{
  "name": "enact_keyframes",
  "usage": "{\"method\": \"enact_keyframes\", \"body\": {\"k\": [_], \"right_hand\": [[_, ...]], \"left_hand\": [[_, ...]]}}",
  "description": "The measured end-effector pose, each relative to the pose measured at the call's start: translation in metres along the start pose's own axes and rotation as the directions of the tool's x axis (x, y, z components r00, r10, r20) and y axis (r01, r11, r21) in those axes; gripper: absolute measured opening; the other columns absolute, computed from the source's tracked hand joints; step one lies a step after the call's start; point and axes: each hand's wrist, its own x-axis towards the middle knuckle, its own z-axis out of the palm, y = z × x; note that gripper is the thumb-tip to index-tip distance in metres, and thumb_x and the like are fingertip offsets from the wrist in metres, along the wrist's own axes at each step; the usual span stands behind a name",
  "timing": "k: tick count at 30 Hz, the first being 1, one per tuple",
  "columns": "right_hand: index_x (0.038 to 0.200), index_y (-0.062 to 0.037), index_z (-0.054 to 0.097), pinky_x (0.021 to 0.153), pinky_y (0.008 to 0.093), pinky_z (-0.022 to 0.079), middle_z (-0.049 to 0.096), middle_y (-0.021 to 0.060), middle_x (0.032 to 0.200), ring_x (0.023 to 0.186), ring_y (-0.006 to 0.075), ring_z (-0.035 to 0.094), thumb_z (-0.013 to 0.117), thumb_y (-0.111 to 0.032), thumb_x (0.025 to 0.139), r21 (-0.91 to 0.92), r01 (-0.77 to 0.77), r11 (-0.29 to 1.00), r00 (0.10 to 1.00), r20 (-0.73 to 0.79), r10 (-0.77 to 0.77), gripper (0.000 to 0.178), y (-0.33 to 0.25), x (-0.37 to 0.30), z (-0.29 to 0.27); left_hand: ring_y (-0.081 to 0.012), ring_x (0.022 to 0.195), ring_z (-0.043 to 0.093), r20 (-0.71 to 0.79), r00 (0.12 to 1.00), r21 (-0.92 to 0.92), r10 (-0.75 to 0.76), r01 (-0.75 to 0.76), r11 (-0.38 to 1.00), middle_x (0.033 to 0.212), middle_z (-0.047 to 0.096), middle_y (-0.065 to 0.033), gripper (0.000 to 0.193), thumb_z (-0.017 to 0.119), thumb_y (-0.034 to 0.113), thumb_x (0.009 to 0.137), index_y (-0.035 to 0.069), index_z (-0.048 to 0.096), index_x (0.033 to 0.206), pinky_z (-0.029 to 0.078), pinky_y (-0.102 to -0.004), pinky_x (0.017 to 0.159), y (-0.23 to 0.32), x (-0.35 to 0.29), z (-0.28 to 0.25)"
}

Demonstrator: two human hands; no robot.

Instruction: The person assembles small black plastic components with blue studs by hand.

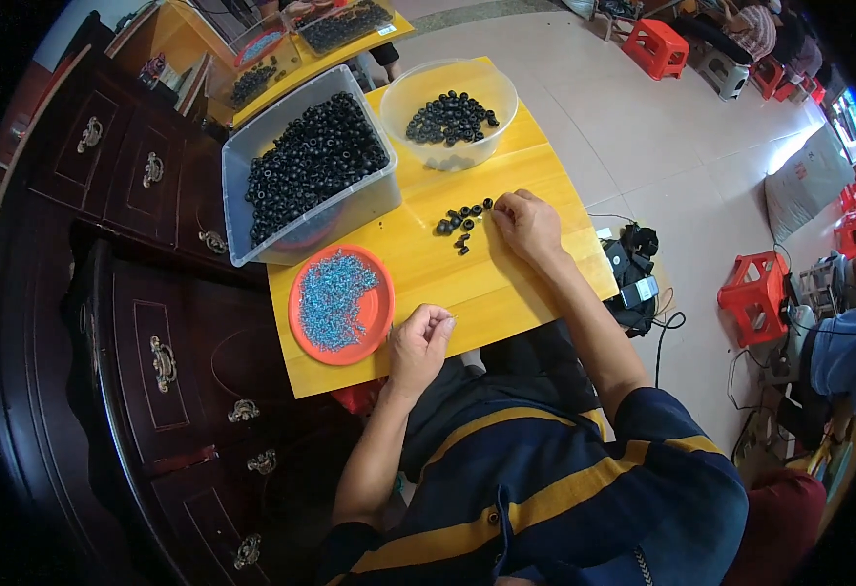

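My left hand (421,342) is closed in a pinch beside the red plate, at the table's near edge. A tiny thing seems to show at its fingertips, too small to name. On the red plate (385,317) lies a heap of small blue and silver screw-like pieces (335,298). My right hand (530,227) has its fingers bent together over the yellow table (447,283). Its fingertips are right by the end one of several loose black round parts (469,225); whether they hold anything is hidden.
A grey bin (379,195) full of black parts stands at the back left. Beside it is a clear round tub (506,103) with more of them. Dark drawers (154,366) line the left. Red stools (755,298) and a white sack (809,186) stand at the right.
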Motion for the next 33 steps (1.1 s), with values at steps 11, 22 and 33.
{"method": "enact_keyframes", "body": {"k": [11, 22, 33], "right_hand": [[0.086, -0.0112, 0.073, 0.068, 0.0401, 0.053, 0.067, 0.0090, 0.084, 0.078, 0.0294, 0.067, 0.072, -0.023, 0.082, 0.009, 0.032, 0.999, 0.998, 0.047, -0.032, 0.012, -0.006, 0.012, 0.006], [0.090, -0.0094, 0.073, 0.069, 0.0401, 0.054, 0.069, 0.0112, 0.086, 0.076, 0.0299, 0.067, 0.070, -0.017, 0.082, 0.174, -0.052, 0.983, 0.998, -0.023, 0.057, 0.011, -0.002, 0.000, -0.008], [0.093, -0.0063, 0.071, 0.062, 0.0361, 0.053, 0.063, 0.0115, 0.081, 0.068, 0.0267, 0.065, 0.073, -0.009, 0.080, 0.245, 0.103, 0.964, 0.995, -0.019, -0.102, 0.014, -0.041, -0.032, 0.003]], "left_hand": [[-0.0036, 0.059, 0.051, -0.012, 0.999, -0.015, 0.046, -0.046, 0.999, 0.068, 0.058, 0.0022, 0.007, 0.064, 0.006, 0.093, 0.000, 0.062, 0.089, 0.042, -0.0216, 0.054, -0.008, -0.001, 0.005], [-0.0034, 0.060, 0.052, -0.016, 0.999, -0.027, 0.037, -0.037, 0.999, 0.070, 0.059, 0.0023, 0.008, 0.064, 0.007, 0.093, 0.000, 0.062, 0.090, 0.043, -0.0214, 0.055, -0.010, -0.005, 0.000], [-0.0029, 0.062, 0.051, -0.015, 1.000, -0.050, 0.025, -0.026, 0.998, 0.072, 0.059, 0.0026, 0.007, 0.064, 0.006, 0.093, 0.000, 0.062, 0.090, 0.043, -0.0210, 0.056, -0.014, -0.009, -0.001]]}}
